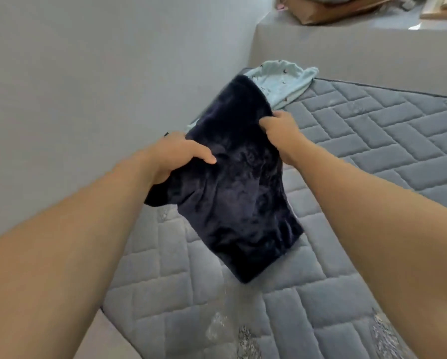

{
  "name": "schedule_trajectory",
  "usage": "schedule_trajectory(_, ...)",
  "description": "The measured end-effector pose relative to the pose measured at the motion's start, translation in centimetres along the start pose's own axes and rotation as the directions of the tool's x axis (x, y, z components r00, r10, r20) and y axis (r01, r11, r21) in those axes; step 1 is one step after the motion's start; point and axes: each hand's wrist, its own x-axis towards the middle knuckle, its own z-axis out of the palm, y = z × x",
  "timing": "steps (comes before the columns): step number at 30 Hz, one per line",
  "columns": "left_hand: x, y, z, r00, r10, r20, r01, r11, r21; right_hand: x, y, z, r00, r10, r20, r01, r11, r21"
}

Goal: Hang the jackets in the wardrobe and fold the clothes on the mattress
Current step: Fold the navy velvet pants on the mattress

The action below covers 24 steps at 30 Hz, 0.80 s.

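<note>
Dark navy fleece garment (232, 182) held up over the grey quilted mattress (372, 141), lower end drooping to the mattress surface or just above it; contact unclear. Left hand (181, 156) gripping the garment's left edge, thumb laid across the front of the cloth. Right hand (279, 130) clenched round a bunch of cloth at the right edge. Beyond, a pale blue printed garment (284, 84) lying at the mattress's far corner, partly hidden behind the navy one. Further back, a grey ledge (346, 40) against the wall.
</note>
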Motion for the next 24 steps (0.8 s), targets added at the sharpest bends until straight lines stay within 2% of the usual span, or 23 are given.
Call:
schedule_trajectory(3, -3.9, 3.8, 1.1, 0.99, -0.047, 0.135, 0.033, 0.994, 0.108, -3.4, -3.0, -2.5, 0.997, 0.046, -0.062, -0.046, 0.999, -0.004)
schedule_trajectory(5, -5.6, 4.5, 4.5, 0.968, -0.111, 0.226, 0.074, 0.983, 0.167, -6.1, -2.1, -5.1, 0.989, 0.089, -0.12, -0.102, 0.989, -0.105)
schedule_trajectory(7, -6.2, 3.4, 9.6, 0.938, -0.155, 0.31, 0.096, 0.976, 0.196, -9.1, 0.8, -8.4, 0.97, 0.144, -0.194, -0.181, 0.965, -0.188)
schedule_trajectory(11, -6.3, -3.2, 23.4, 0.886, -0.232, 0.402, 0.155, 0.964, 0.216, -16.8, 11.8, -16.3, 0.91, 0.304, -0.283, -0.361, 0.916, -0.178)
schedule_trajectory(13, -6.8, -7.9, 31.3, 0.847, -0.282, 0.451, 0.19, 0.952, 0.239, -21.1, 18.7, -20.5, 0.855, 0.4, -0.329, -0.471, 0.866, -0.171)
schedule_trajectory(16, -9.2, -14.6, 42.7, 0.756, -0.369, 0.541, 0.209, 0.919, 0.335, -27.9, 28.3, -26.2, 0.695, 0.595, -0.404, -0.702, 0.683, -0.201)
schedule_trajectory(18, -11.4, -17.5, 48.4, 0.68, -0.429, 0.595, 0.237, 0.896, 0.375, -32.0, 32.3, -29.1, 0.627, 0.666, -0.405, -0.773, 0.597, -0.215)
schedule_trajectory(20, -12.8, -18.7, 51.7, 0.626, -0.452, 0.635, 0.264, 0.889, 0.373, -34.3, 34.2, -31.1, 0.638, 0.67, -0.381, -0.768, 0.595, -0.24)
schedule_trajectory(22, -12.7, -18.1, 52.1, 0.605, -0.473, 0.64, 0.274, 0.879, 0.391, -34.6, 33.8, -31.8, 0.654, 0.652, -0.384, -0.751, 0.621, -0.225)
schedule_trajectory(24, -10.6, -16.4, 49.9, 0.66, -0.478, 0.579, 0.247, 0.866, 0.434, -33.2, 31.7, -31.0, 0.726, 0.589, -0.353, -0.677, 0.701, -0.224)
